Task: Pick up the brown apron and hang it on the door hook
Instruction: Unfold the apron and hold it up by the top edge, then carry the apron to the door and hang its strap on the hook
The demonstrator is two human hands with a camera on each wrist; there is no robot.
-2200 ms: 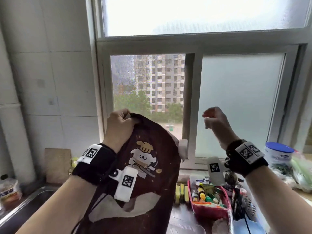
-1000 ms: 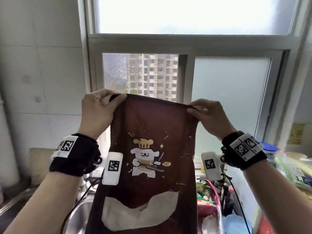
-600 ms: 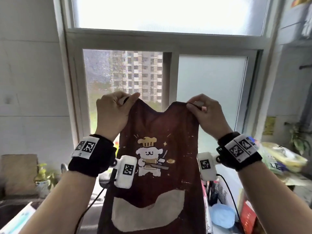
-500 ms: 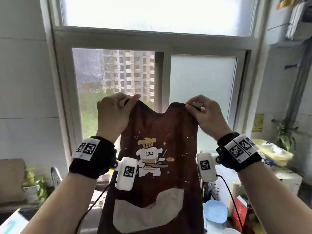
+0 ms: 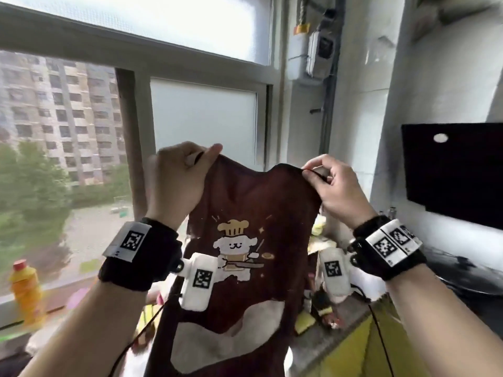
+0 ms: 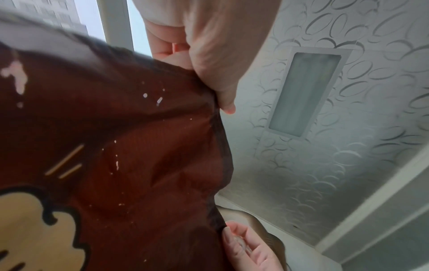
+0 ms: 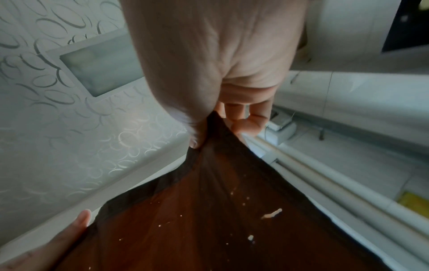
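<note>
The brown apron (image 5: 253,213) with a chef-dog print hangs spread in front of me, held up by its two top corners. My left hand (image 5: 187,170) grips the top left corner, thumb over the hem. My right hand (image 5: 324,178) pinches the top right corner and a thin dark strap. In the left wrist view the apron (image 6: 130,146) fills the left side, gripped by the left hand (image 6: 209,77). Seen from the right wrist, the right hand (image 7: 209,128) pinches the apron (image 7: 197,220) at its corner. No door hook is in view.
A window (image 5: 201,118) with a grey frame is straight ahead. A cluttered counter (image 5: 326,322) lies below it, with a yellow bottle (image 5: 24,289) on the sill at left. A black range hood (image 5: 451,172) and a stove are at right, a wall meter (image 5: 321,53) above.
The view has swung to the right, from the sink side toward the range hood. Both hands keep hold of the apron's top corners, now a little lower in view.
</note>
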